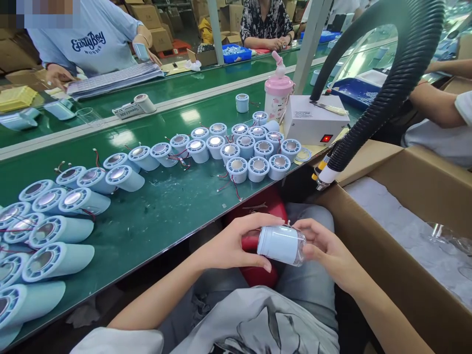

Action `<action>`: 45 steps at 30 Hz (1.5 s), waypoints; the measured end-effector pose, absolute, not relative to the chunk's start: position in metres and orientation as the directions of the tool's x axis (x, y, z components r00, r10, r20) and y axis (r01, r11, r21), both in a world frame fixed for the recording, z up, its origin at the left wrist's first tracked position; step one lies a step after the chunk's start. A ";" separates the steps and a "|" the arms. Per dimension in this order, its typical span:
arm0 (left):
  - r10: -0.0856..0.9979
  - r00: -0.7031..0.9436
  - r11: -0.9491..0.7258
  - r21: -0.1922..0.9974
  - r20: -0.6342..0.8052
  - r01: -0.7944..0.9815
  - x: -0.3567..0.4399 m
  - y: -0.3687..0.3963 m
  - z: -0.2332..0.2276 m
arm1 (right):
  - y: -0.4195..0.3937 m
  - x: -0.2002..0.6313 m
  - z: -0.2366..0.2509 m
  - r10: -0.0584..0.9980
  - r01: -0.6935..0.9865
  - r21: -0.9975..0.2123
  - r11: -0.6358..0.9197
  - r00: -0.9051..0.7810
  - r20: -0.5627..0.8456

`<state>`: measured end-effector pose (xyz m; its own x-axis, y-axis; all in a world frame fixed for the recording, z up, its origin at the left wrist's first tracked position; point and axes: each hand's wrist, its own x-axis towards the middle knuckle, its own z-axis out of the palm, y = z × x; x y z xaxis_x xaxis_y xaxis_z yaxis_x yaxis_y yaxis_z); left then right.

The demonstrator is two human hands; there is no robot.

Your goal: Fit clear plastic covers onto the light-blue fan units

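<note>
Above my lap I hold a light blue cylindrical housing [282,243] on its side, with a clear plastic part at its right end. My left hand [236,241] curls round the left end, fingers over the top and thumb below. The fingers of my right hand [328,253] close on the clear plastic part [301,250]. To the left, on the green work surface [173,196], stand several similar blue housings [238,168] with round metal discs and thin red and black wires.
On my right is an open cardboard box [396,260] with white lining and clear plastic pieces. A black flexible hose [401,78] arches over a white device [313,120] with a red switch. Behind stands a pink bottle [278,96]. Co-workers sit across the line and at right.
</note>
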<state>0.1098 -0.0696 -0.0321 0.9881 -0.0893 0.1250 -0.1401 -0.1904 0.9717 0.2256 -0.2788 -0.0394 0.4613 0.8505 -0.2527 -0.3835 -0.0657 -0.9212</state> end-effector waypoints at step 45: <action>-0.119 0.993 -0.146 0.989 -0.025 0.007 0.111 -0.082 -0.020 | -0.296 0.210 -0.070 0.836 0.072 -0.993 0.089 0.537 0.114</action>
<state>0.1115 -0.0818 -0.0202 0.9926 -0.1190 -0.0246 0.0069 -0.1465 0.9892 0.2099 -0.2960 -0.0702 0.5373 0.8356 0.1141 0.0722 0.0892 -0.9934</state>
